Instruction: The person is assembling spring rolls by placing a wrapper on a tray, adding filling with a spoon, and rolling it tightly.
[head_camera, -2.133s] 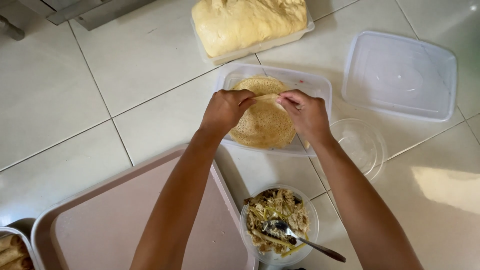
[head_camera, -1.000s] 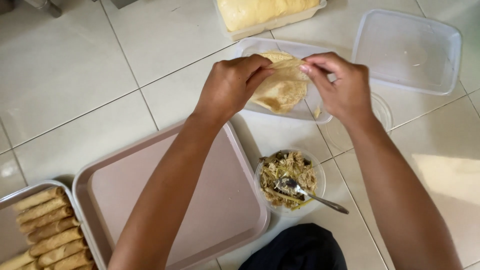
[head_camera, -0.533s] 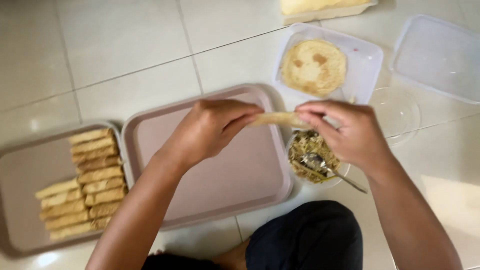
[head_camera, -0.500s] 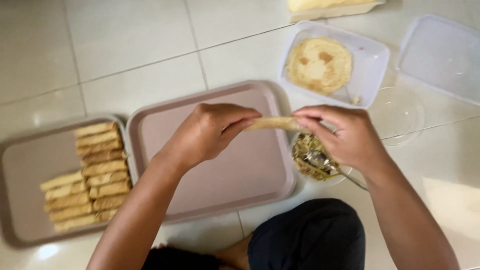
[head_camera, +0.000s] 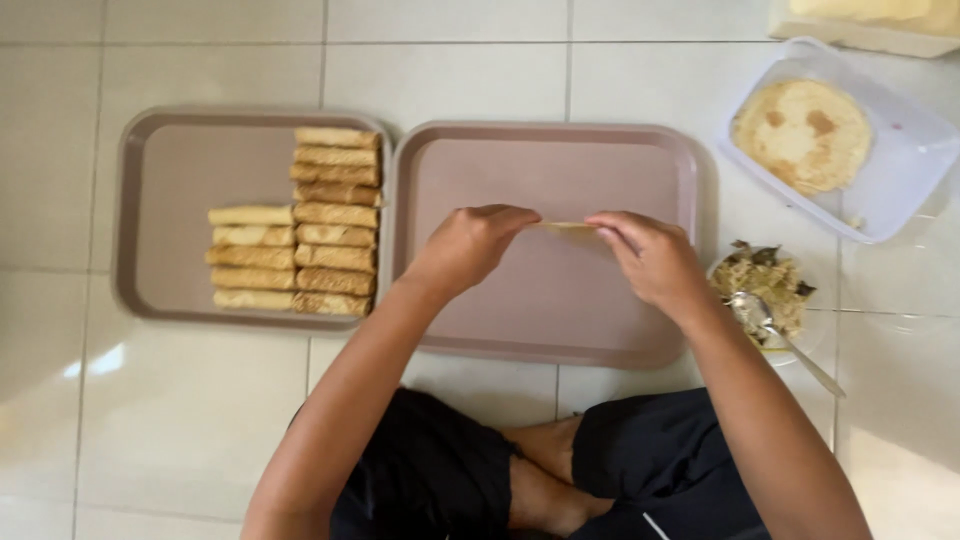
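My left hand (head_camera: 472, 244) and my right hand (head_camera: 645, 256) hold a thin round pancake (head_camera: 566, 227) between them, seen edge-on, stretched flat above a brown tray (head_camera: 548, 160) that has nothing on it. Each hand pinches one side of the pancake. A plastic container (head_camera: 905, 170) at the upper right holds more round pancakes (head_camera: 802, 134).
A second brown tray (head_camera: 170, 190) at the left carries several rolled pancakes (head_camera: 297, 222) in two rows. A glass bowl of shredded filling (head_camera: 765, 283) with a metal spoon (head_camera: 782, 337) stands right of the tray. Pale dough (head_camera: 880, 12) lies at the top right. My crossed legs are below.
Both hands lifted one pancake out of the plastic container and carried it left to above the bare brown tray. The view swung left, bringing the tray of rolls into sight.
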